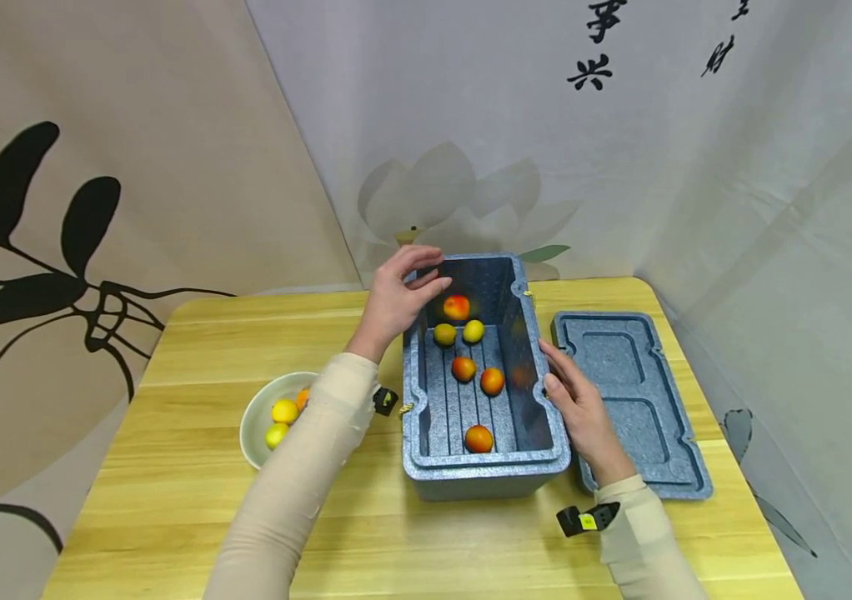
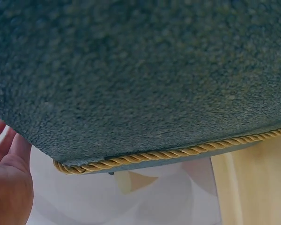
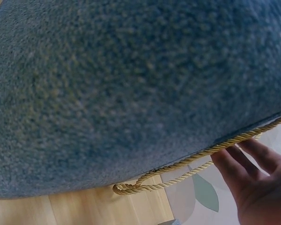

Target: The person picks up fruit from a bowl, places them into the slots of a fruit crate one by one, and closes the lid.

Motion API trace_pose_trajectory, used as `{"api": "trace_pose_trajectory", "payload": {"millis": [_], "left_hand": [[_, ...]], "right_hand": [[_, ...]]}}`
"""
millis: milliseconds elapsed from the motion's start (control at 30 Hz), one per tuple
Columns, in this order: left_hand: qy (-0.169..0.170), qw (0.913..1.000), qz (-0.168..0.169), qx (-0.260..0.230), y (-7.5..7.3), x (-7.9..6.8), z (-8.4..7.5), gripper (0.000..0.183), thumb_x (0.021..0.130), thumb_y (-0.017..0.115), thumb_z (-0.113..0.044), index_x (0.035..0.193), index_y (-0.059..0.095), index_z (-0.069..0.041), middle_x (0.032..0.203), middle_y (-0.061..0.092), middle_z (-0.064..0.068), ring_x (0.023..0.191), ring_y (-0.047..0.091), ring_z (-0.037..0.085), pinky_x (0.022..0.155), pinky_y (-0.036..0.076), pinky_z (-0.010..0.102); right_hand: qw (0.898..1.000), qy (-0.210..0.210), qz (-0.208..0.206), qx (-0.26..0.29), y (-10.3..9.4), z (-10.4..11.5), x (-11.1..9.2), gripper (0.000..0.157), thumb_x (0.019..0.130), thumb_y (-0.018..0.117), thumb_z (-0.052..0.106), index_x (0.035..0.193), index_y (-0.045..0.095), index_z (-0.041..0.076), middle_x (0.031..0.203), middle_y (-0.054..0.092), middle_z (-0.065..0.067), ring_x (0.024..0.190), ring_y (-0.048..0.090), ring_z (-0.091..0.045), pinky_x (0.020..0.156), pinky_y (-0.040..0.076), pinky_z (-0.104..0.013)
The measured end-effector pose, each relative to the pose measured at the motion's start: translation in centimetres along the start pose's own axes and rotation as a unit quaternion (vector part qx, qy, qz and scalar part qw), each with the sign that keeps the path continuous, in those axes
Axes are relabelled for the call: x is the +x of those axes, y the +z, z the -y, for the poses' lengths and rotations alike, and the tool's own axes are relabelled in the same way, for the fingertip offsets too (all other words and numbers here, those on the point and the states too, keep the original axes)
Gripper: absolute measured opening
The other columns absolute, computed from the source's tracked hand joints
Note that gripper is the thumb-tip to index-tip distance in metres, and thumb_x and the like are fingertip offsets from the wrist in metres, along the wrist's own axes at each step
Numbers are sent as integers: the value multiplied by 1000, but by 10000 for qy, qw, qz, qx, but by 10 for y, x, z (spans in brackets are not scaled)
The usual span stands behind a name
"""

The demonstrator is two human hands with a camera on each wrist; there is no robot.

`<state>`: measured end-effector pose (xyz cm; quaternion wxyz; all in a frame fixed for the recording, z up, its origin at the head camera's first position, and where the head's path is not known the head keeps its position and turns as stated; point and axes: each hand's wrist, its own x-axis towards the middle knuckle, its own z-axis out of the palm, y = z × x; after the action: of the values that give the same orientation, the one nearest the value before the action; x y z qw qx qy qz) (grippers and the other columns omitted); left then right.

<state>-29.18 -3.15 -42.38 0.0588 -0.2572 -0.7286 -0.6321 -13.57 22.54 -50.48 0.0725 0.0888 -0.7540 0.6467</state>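
Note:
A deep blue-grey foam box [image 1: 486, 471] stands lidless on the table. Over its far left rim, my left hand [image 1: 396, 300] hovers with fingers spread and holds nothing. Just below it a red-orange round fruit [image 1: 457, 307] shows slightly blurred against the far wall; whether it touches the box I cannot tell. On the ribbed floor lie two yellow fruits, one of them a bright one [image 1: 473, 332], and three orange-red fruits, one near the front [image 1: 478, 439]. My right hand [image 1: 579, 412] rests against the box's right outer side, its extended fingers touching the gold rope [image 3: 187, 161].
To the left, a white bowl [image 1: 252, 433] holds yellow and orange fruits, partly hidden by the left sleeve [image 1: 306, 467]. A blue-grey foam lid [image 1: 624, 367] with recessed panels lies right of the box. Behind the wooden table [image 1: 193, 400] hangs a printed curtain [image 1: 471, 108].

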Motion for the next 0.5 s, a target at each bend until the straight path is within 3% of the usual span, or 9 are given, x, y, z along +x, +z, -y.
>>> {"api": "trace_pose_trajectory", "payload": {"millis": [233,367,500], "left_hand": [[82,9997,-206,112,-4,-9,-13,32,88,68,9,119,62,11,119,57,26,114,58,38,95,50,47],[109,9988,-346,342,-8,-18,-28,27,89,68,8,115,63,10,116,58,27,111,58,37,94,50,50],[165,9984,-447,297,-13,-23,-29,25,89,67,8,113,63,12,114,59,26,109,59,36,94,51,50]], "right_hand": [[10000,-35,-7,0,0,1,0,46,105,43,7,151,40,11,151,38,-14,135,38,-31,99,40,-16],[10000,-27,-12,-2,0,1,0,45,106,42,7,151,40,11,152,38,-14,136,36,-32,99,40,-16],[10000,31,-12,-16,1,2,0,45,106,42,8,151,40,11,152,37,-13,138,34,-31,98,40,-16]]}}
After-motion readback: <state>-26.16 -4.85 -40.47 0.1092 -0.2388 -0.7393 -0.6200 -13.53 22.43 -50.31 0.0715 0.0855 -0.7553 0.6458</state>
